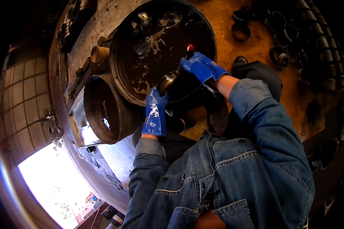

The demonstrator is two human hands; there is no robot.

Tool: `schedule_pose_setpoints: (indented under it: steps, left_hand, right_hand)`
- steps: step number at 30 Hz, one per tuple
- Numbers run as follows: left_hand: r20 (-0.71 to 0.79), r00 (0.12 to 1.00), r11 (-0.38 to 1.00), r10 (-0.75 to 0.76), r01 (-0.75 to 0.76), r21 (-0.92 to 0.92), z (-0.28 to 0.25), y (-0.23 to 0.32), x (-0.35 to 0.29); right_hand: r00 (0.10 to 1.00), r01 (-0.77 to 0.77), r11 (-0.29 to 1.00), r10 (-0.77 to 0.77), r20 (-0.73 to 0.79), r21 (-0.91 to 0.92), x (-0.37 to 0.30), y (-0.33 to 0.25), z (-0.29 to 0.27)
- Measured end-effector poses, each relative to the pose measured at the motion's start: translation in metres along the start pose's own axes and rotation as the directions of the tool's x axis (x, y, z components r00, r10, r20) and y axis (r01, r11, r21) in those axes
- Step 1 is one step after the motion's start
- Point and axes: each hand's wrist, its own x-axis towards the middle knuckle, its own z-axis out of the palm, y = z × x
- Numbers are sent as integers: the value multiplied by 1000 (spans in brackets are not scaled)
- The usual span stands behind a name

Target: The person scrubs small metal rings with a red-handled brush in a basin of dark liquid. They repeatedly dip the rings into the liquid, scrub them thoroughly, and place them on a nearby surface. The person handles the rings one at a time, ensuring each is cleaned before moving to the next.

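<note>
Both my hands wear blue rubber gloves and work at the near side of a wide round dark tub [114, 72]. My left hand [156, 102] grips a shiny metal ring [168, 81], tilted up over the tub's near edge. Just right of it, my right hand [202, 66] is closed on a tool with a red end [190, 48] that sticks up past the fingers. The tool's other end is hidden, so its kind does not show. Farther inside the tub lie metal parts [144, 22], wet-looking and dark.
To the left stands a smaller round drum [127, 114] on its side or tilted, its mouth facing left. Loose dark rings [240, 31] lie on the brownish floor at the far right, beside long rows of stacked rings [326, 49]. A rusty cylinder [98, 54] sits left of the tub.
</note>
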Motion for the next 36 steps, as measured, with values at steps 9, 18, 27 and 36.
schedule_pose_setpoints:
  steps: [9, 18, 27, 36]
  left_hand:
    - [199, 958, 827, -206, 62, 558, -12, 89, 35]
    - [17, 1000, 1000, 15, -16, 25, -2, -17, 12]
    - [88, 996, 996, 10, -18, 85, 15, -28, 11]
    - [57, 998, 990, -36, 27, 139, 2, -9, 3]
  right_hand:
    - [991, 119, 992, -121, -57, -33, 6, -3, 18]
    - [964, 267, 961, -266, 26, -68, 32, -6, 18]
    - [853, 521, 844, -507, 124, -129, -20, -11, 34]
    - [915, 385, 921, -389, 110, 56, -12, -17, 16]
